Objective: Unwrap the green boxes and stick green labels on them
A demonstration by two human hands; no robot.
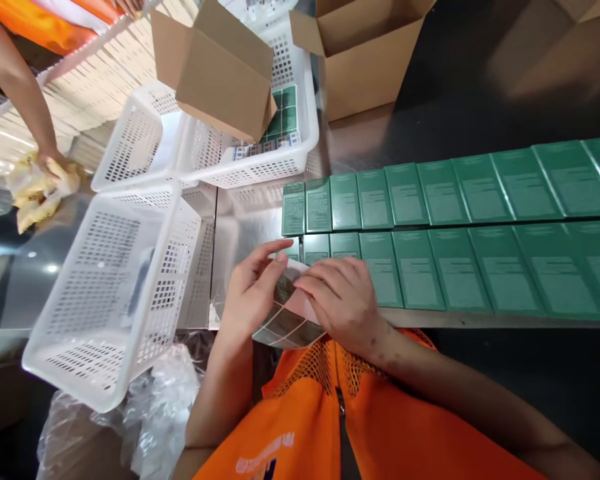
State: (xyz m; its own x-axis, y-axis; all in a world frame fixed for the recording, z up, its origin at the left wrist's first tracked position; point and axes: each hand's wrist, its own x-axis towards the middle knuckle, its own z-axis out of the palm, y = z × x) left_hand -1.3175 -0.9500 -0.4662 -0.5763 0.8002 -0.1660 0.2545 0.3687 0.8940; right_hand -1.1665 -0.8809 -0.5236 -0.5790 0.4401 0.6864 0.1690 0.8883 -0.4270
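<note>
A sheet of dark green square stickers (285, 325) is held in front of my chest, with a bare pale patch of backing in its upper right part. My left hand (253, 290) grips the sheet's left edge, thumb on top. The bent fingers of my right hand (343, 293) press together over the pale patch; what lies under the fingertips is hidden. Just beyond my hands, two rows of green boxes (413, 267) stand packed side by side on the metal table (250, 213), running off to the right.
White perforated baskets (153, 293) stand at the left. One behind holds more green sticker sheets (285, 113) beneath a tilted cardboard box (225, 80). Another open carton (367, 73) is at the back. At far left, another person's hand (55, 167) holds a yellowish cloth (33, 190). Clear plastic (160, 393) lies below.
</note>
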